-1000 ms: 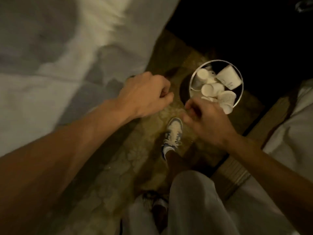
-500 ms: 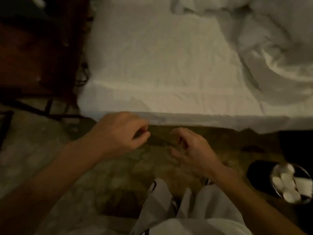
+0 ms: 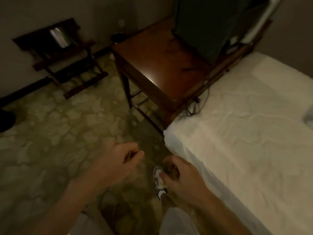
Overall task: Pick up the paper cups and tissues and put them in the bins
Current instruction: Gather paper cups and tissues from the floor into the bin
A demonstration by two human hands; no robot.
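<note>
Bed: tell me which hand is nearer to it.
Right. The right hand hangs just beside the bed, near its edge; the left hand is farther out, on the right hand's far side.

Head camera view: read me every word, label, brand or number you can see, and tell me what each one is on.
No text can be read in this view.
Pale object on the luggage rack: too blurred to show any print.
Pale items beside the dark cabinet: too small and blurred.
Shoe: no legible mark.

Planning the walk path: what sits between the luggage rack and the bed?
Head view: a wooden table stands between the luggage rack and the bed.
</note>
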